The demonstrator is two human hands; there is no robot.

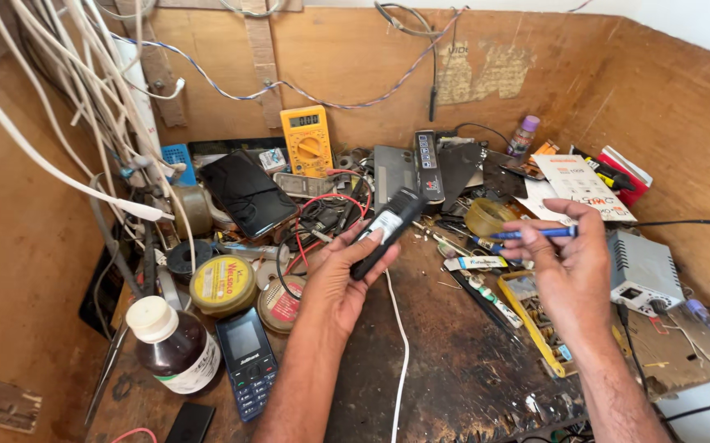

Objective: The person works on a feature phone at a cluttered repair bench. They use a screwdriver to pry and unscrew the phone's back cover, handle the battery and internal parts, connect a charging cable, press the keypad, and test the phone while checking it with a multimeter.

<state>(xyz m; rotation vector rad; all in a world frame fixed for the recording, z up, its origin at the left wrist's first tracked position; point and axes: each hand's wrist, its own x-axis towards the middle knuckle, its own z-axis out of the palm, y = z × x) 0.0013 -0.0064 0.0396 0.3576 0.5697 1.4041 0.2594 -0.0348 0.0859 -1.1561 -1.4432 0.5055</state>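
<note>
Looking down from the head view: your left hand (340, 275) is palm-up, fingers curled around a small black handset-like device (386, 230), thumb lying along its lower edge. The device sits tilted, top end pointing up-right, lifted off the bench.

Your right hand (570, 267) is just right of that device, well apart from it, fingers closed in a pinch on a blue soldering iron (533, 233). The iron lies roughly level, its tip end pointing left toward the device, not touching it. A black cord (691, 222) runs right from the hand.

Everything else, placed off the black device:
- Yellow multimeter (306, 139) above-left, leaning on the wooden back wall.
- Dark tablet (247, 194) to the left, lying tilted.
- Red and black leads (322, 215) just left, in a tangle.
- Yellow flux tin (223, 284) lower-left, a smaller round tin (281, 302) beside it.
- Brown bottle with white cap (173, 344) further lower-left, lying tilted.
- Dark keypad phone (246, 361) below-left, flat on the bench, just right of the bottle.
- White cable (402, 344) directly below, running down the scorched bench top (453, 361).
- Roll of clear tape (486, 217) to the right, between the device and the iron.
- Grey soldering station (642, 271) far right, past your right hand.
- White wire bundle (84, 98) upper-left, hanging down the side wall.
</note>
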